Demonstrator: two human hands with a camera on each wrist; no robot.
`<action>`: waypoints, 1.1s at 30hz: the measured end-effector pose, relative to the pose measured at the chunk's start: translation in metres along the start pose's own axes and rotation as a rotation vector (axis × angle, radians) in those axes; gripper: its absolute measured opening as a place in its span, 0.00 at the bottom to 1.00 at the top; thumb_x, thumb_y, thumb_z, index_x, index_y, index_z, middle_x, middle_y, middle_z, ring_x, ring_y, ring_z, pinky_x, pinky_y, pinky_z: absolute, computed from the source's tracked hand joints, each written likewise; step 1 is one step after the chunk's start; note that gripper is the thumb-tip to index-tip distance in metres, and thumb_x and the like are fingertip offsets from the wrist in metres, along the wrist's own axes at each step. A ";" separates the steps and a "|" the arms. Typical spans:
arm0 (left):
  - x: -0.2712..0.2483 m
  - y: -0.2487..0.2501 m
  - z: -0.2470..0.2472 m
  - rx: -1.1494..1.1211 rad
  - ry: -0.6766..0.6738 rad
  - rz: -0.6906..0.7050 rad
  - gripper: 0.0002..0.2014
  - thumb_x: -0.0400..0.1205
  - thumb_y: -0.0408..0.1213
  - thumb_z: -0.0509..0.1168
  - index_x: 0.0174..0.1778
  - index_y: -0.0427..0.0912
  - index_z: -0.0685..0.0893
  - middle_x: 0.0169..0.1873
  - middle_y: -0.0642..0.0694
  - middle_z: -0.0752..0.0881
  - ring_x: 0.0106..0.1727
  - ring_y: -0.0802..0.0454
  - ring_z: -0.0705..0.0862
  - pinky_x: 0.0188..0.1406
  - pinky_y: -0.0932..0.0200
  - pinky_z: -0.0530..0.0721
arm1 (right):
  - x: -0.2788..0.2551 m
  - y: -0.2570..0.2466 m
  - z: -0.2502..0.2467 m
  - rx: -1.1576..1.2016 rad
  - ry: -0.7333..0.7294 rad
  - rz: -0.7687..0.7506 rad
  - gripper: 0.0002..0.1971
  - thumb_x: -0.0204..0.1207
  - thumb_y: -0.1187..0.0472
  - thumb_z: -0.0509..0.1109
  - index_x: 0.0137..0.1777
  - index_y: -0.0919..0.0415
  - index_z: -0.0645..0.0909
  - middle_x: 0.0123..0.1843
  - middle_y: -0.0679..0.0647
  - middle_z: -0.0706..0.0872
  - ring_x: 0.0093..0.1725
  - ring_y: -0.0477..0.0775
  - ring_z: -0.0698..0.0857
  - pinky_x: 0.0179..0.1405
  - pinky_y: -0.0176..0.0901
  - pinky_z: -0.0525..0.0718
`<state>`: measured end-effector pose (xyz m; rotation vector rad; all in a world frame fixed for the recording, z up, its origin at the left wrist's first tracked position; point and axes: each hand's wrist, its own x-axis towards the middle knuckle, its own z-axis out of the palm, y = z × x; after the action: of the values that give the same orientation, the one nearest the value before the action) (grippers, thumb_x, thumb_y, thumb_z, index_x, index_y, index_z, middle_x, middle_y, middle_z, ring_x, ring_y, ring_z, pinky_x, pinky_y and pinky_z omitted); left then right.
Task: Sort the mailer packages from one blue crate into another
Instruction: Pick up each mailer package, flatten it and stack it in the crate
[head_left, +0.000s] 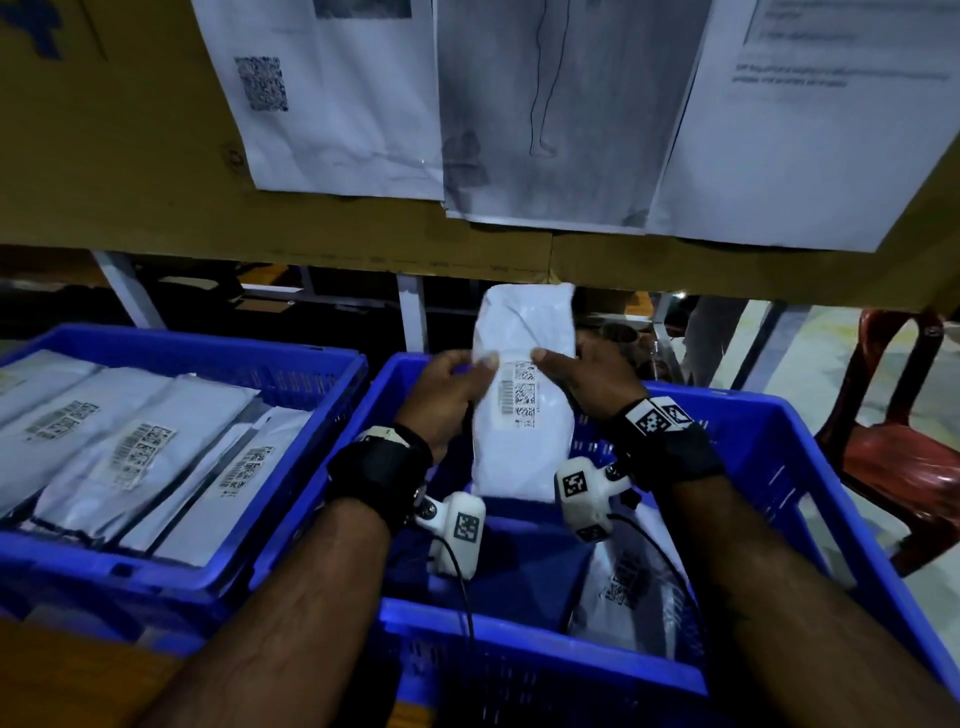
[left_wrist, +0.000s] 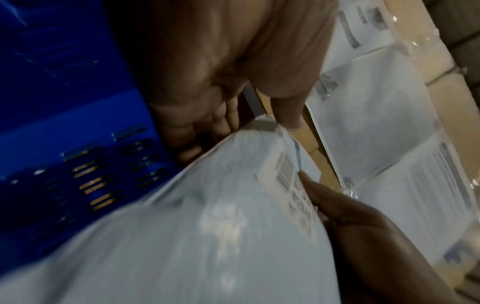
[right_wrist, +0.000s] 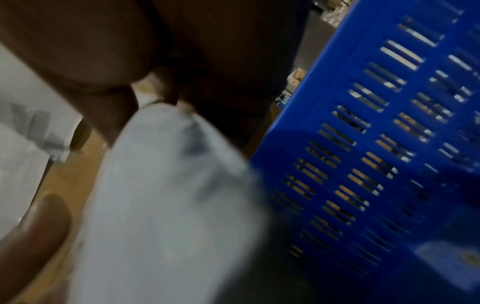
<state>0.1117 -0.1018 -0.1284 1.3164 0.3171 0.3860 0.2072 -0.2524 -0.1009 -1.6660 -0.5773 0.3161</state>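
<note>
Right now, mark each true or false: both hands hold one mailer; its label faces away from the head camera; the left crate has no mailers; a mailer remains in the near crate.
1. Both hands hold one mailer: true, left hand and right hand.
2. Its label faces away: false, it faces the camera.
3. The left crate has none: false, several lie inside.
4. A mailer remains in the near crate: true, the bottom mailer.

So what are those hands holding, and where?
One white mailer package, upright over the right crate: left hand and right hand pinch its side edges beside the label.
</note>
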 end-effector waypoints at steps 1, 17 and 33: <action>-0.004 0.002 0.002 0.077 -0.055 -0.025 0.09 0.81 0.37 0.72 0.53 0.38 0.84 0.51 0.36 0.91 0.51 0.38 0.89 0.57 0.40 0.87 | 0.002 0.000 -0.003 0.033 0.055 -0.010 0.09 0.78 0.63 0.73 0.56 0.64 0.85 0.55 0.62 0.90 0.49 0.58 0.90 0.56 0.55 0.88; -0.081 0.120 -0.085 0.643 -0.164 0.202 0.22 0.76 0.34 0.73 0.66 0.39 0.79 0.61 0.40 0.88 0.62 0.43 0.87 0.65 0.39 0.82 | -0.010 -0.072 0.037 0.193 -0.090 -0.105 0.30 0.78 0.68 0.72 0.78 0.55 0.67 0.56 0.60 0.87 0.36 0.50 0.89 0.25 0.42 0.86; -0.125 0.141 -0.255 1.252 0.144 0.076 0.12 0.77 0.29 0.74 0.42 0.54 0.84 0.42 0.50 0.87 0.41 0.55 0.83 0.45 0.61 0.79 | 0.040 -0.098 0.230 -0.555 -0.339 -0.176 0.07 0.76 0.59 0.75 0.40 0.63 0.87 0.40 0.57 0.90 0.39 0.54 0.88 0.43 0.46 0.86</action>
<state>-0.1245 0.0931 -0.0479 2.5325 0.6858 0.3433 0.1035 -0.0295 -0.0418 -2.0878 -1.1375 0.3300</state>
